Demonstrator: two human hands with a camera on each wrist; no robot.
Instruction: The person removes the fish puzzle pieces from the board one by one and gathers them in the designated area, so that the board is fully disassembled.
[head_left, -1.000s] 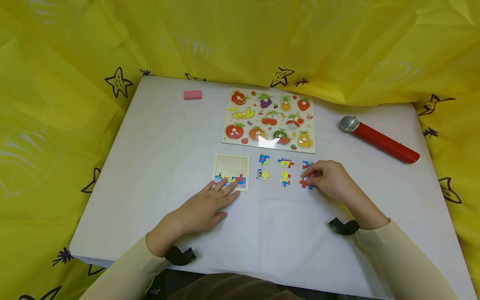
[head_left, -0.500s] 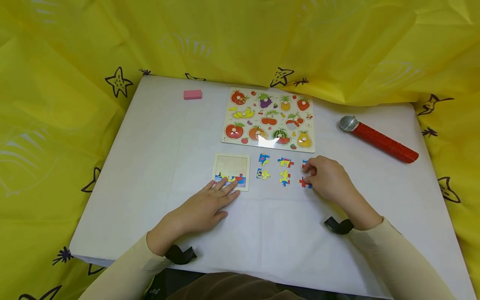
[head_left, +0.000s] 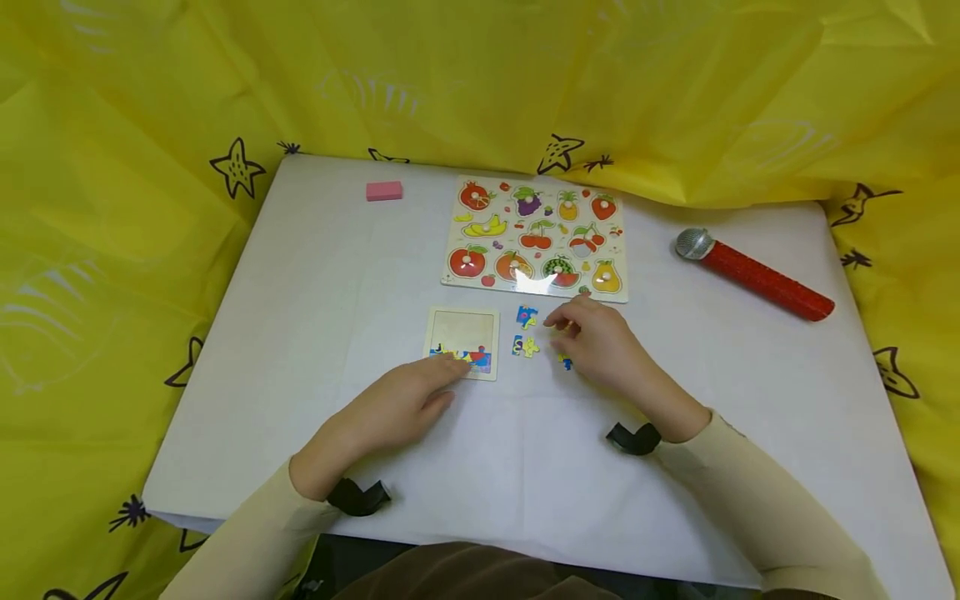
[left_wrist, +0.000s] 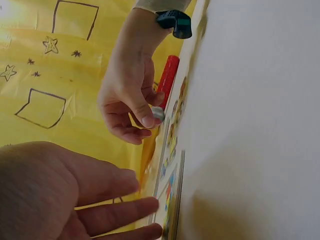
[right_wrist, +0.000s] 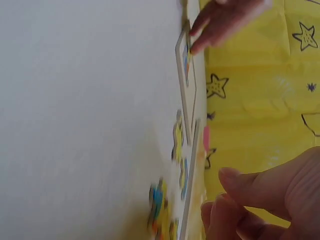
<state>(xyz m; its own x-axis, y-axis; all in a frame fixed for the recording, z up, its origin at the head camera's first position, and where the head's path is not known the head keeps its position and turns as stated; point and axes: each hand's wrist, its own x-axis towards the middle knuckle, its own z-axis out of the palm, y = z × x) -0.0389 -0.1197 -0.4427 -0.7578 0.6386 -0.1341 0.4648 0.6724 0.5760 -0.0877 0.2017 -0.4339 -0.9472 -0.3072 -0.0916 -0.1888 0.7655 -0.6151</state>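
My left hand [head_left: 397, 407] reaches with its fingers extended over the lower edge of a small square wooden puzzle tray [head_left: 463, 327]. Joined puzzle pieces [head_left: 481, 359] fill the tray's bottom strip, partly covered by the fingers. To the right, my right hand [head_left: 598, 340] hovers over loose pieces, its thumb and fingers loosely bent and apart in the left wrist view. No piece shows between them. Left of it lie a blue-and-yellow piece [head_left: 527, 317] and a yellow piece [head_left: 526, 347]. Another puzzle piece [head_left: 566, 362] peeks out below the fingers; the rest are hidden by this hand.
A fruit peg puzzle board [head_left: 536, 237] lies behind the tray and pieces. To the right is a red microphone [head_left: 757, 275]; a pink block [head_left: 384, 192] sits at the back left. Yellow cloth [head_left: 480, 83] hangs behind the white-covered table [head_left: 300, 333].
My right hand has moved left from the rightmost pieces to the middle ones. The left hand has shifted slightly, its fingers now closer together over the tray's lower edge.
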